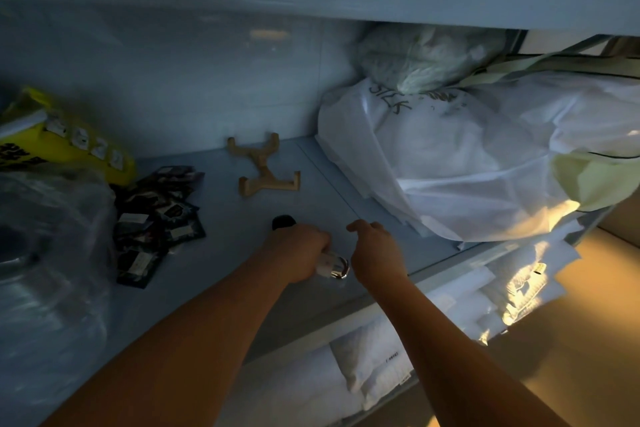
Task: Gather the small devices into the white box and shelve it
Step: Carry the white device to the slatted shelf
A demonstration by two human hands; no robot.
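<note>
Small device [332, 265]: white body with shiny chrome end, black rounded tip [284, 221] showing beyond the knuckles; low over the pale shelf [242, 218], near its front edge. Left hand [299, 253] fisted tight around it. Right hand [375, 251] just beside, fingers [356, 226] loosely curled, apart, holding nothing; contact with shelf unclear.

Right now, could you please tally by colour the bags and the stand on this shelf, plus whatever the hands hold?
White plastic bag: 1
Yellow bag: 1
Clear plastic bag: 1
Wooden stand: 1
White-and-chrome device, in the left hand: 1
Total: 5
The right hand holds nothing; the dark packets are too overlapped to count.
</note>
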